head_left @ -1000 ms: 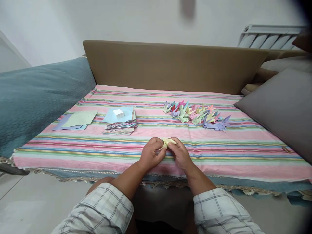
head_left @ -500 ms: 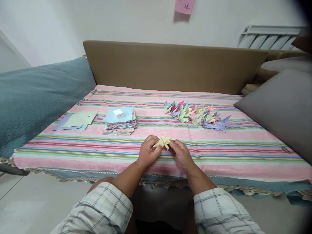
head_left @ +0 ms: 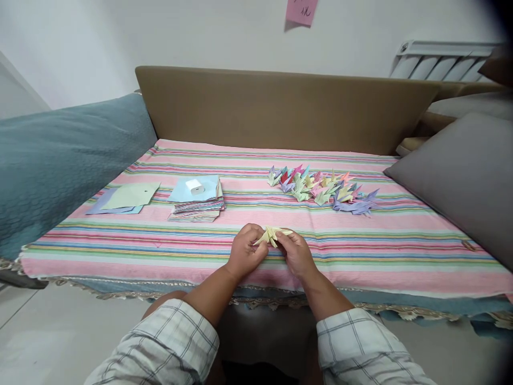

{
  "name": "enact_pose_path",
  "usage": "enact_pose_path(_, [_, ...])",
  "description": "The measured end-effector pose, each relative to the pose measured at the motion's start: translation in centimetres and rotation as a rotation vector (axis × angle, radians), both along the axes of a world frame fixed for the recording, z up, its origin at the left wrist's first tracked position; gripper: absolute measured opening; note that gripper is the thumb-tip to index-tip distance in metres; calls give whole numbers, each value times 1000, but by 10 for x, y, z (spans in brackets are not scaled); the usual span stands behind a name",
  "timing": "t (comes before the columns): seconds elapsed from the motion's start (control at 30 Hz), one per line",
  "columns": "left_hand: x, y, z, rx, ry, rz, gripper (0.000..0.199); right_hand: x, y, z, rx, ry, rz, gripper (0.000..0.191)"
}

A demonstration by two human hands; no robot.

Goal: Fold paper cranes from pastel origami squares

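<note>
A pale yellow paper crane [head_left: 271, 235] is pinched between my two hands, just above the striped cloth near the seat's front edge. My left hand [head_left: 247, 250] grips its left side with thumb and fingers. At the right side, my right hand [head_left: 297, 252] pinches the folded paper between thumb and forefinger. The fingers partly cover the crane's outer ends. Beyond my hands, to the right, several folded paper cranes [head_left: 320, 190] of many colours stand in a close group. To the left sits a stack of square paper [head_left: 197, 208] with a small white box-shaped thing [head_left: 194, 186] on top.
A few loose paper sheets [head_left: 130, 195] lie at the far left. The striped cloth [head_left: 248, 160] covers the seat, with a brown backrest [head_left: 280, 109] behind. A blue armrest [head_left: 76, 144] bounds the left, a grey cushion [head_left: 468, 171] the right. A small brown object [head_left: 468, 245] lies near the cushion.
The crane has turned slightly in my fingers and its right part shows more stretched out. Both hands keep their grip in nearly the same place; the rest stays put.
</note>
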State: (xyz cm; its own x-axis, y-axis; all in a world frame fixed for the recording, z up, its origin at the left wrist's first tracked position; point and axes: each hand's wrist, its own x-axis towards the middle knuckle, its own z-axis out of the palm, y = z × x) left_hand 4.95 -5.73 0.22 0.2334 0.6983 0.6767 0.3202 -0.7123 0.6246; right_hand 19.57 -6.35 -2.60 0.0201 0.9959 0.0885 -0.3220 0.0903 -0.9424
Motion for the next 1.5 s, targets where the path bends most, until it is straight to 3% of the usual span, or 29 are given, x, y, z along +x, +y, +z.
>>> enact_pose_path(0.23, [3, -1, -4, -49, 13, -16, 8, -4, -3, 5, 39, -165, -142, 24])
enact_pose_path(0.5, [8, -3, -5, -417, -25, 30, 17, -9, -8, 7, 36, -193, -192, 28])
enact_pose_path(0.8, [11, -5, -1, -429, -3, 49, 24, -13, -6, 9, 25, -143, -168, 27])
enact_pose_path(0.97, [11, -4, 4, -532, -79, 46, 25, -14, -5, 10, -39, -209, -219, 32])
enact_pose_path(1.2, [12, 0, 3, -591, -80, -23, 39, -18, -4, 7, -133, -57, -212, 36])
enact_pose_path(1.5, [14, -2, 2, -846, -423, -173, 44, -21, -6, 24, -311, 263, -83, 38])
